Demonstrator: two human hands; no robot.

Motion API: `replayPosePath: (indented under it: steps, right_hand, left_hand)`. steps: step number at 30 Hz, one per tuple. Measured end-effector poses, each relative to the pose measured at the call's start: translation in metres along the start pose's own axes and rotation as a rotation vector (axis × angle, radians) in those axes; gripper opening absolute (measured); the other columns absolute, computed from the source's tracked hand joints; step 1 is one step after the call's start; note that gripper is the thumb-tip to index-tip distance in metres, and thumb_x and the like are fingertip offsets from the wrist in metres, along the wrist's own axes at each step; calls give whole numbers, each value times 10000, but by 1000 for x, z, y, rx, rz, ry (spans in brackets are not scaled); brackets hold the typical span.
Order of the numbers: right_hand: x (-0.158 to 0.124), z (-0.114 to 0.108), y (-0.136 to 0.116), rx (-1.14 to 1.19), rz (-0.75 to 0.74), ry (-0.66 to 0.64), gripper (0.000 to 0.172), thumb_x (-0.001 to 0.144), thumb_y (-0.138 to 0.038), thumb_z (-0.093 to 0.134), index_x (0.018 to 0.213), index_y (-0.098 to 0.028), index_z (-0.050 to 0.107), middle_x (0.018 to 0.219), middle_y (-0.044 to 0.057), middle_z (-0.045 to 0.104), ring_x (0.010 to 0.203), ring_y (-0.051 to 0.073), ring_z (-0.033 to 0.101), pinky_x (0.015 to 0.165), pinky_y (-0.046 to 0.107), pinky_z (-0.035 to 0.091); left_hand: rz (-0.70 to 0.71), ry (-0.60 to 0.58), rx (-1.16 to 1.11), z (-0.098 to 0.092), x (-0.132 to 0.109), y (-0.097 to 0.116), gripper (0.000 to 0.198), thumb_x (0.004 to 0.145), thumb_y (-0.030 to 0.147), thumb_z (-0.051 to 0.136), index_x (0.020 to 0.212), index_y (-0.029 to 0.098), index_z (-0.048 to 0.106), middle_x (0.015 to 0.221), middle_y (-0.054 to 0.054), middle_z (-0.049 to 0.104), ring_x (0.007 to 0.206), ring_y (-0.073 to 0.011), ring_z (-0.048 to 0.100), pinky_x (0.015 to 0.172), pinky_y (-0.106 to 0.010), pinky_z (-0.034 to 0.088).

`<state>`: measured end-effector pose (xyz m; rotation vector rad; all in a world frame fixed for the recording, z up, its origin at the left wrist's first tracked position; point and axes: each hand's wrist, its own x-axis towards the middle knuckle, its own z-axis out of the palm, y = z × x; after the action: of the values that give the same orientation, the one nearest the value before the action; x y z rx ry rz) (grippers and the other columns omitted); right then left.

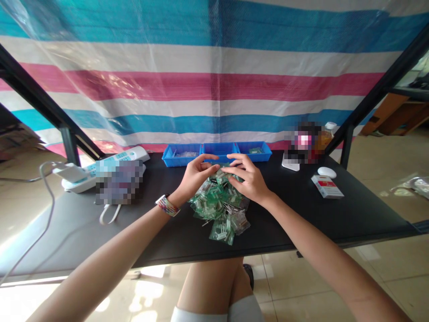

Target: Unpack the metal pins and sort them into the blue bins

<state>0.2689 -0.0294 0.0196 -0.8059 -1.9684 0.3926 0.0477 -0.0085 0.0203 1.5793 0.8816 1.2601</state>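
Observation:
A heap of small clear plastic bags with green parts inside point(219, 205) lies in the middle of the black table point(335, 219). My left hand point(196, 174), with a colourful band at the wrist, reaches over the far side of the heap, its fingers curled round one small bag. My right hand point(248, 179) rests on top of the heap with its fingers bent and spread, touching the bags. The fingertips of both hands nearly meet above the pile.
Three blue trays point(217, 152) stand in a row at the back edge. A white telephone point(100, 167) with a cable sits at the left. At the right lie a white box point(326, 185), a white mouse point(326, 172) and a bottle point(325, 136). A striped tarpaulin hangs behind.

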Motion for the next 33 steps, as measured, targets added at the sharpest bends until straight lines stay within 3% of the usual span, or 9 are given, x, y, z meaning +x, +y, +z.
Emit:
replayPosePath:
  steps: [4, 8, 13, 16, 18, 21, 25, 29, 33]
  right_hand:
    - [1, 8, 2, 165, 211, 41, 251, 974, -477, 688, 1031, -266, 811, 1140, 101, 744, 983, 271, 701, 940, 438, 581]
    - [4, 15, 6, 387, 514, 87, 436, 839, -646, 770, 962, -227, 767, 850, 59, 724, 761, 237, 662, 706, 353, 544]
    - [7, 16, 6, 614, 613, 69, 467, 731, -644, 850, 886, -218, 740, 690, 12, 654, 617, 173, 567, 588, 303, 472]
    - [8, 14, 2, 692, 664, 6, 492, 692, -651, 875, 871, -217, 729, 673, 5, 645, 623, 174, 588, 582, 295, 481]
    - [8, 13, 1, 670, 665, -35, 503, 720, -686, 838, 861, -219, 718, 717, 19, 670, 642, 185, 613, 586, 304, 498]
    - [6, 13, 1, 543, 609, -9, 474, 827, -698, 723, 878, -228, 702, 843, 44, 716, 677, 196, 639, 599, 318, 525]
    - [4, 14, 3, 478, 556, 62, 381, 834, -573, 732, 1039, -253, 704, 983, 45, 726, 748, 208, 674, 632, 327, 565]
    - [4, 12, 1, 552, 552, -44, 339, 828, -553, 741, 952, -238, 715, 794, 32, 695, 769, 235, 690, 667, 344, 582]
    - [6, 12, 2, 668, 567, -43, 393, 794, -585, 798, 920, -220, 721, 852, 30, 721, 710, 197, 685, 611, 314, 572]
  left_hand:
    - [38, -20, -21, -3, -1, -2, 380, 981, 484, 677, 1192, 168, 693, 705, 5, 652, 667, -167, 651, 674, -289, 541]
    - [286, 24, 291, -7, -4, 0, 324, 1004, 333, 623, 1281, 180, 694, 923, -59, 705, 814, -183, 679, 801, -327, 594]
    - [612, -100, 732, -14, -5, 1, 524, 996, 85, 511, 1450, 297, 664, 1450, -128, 598, 1311, -263, 610, 1043, -427, 569]
    - [669, -151, 815, -19, -5, -2, 477, 997, 101, 548, 1392, 316, 708, 1522, -116, 571, 1344, -290, 577, 1066, -473, 546]
    - [647, -157, 794, -20, -4, -3, 376, 1015, 171, 593, 1347, 287, 727, 1436, -122, 640, 1252, -283, 616, 1061, -478, 533]
    - [568, -132, 701, -16, -4, -2, 199, 1055, 314, 618, 1144, 218, 768, 1096, -99, 748, 1009, -239, 660, 964, -409, 531]
    - [416, -47, 577, -8, -4, -1, 399, 1054, 479, 623, 802, 177, 689, 753, -28, 638, 717, -170, 571, 710, -306, 462]
    - [302, -27, 497, -6, -5, 0, 508, 1017, 578, 646, 713, 173, 615, 676, 1, 575, 656, -142, 504, 631, -274, 389]
    - [228, -34, 477, -7, -7, -1, 582, 1000, 621, 646, 640, 170, 571, 599, 13, 526, 600, -123, 453, 572, -262, 336]
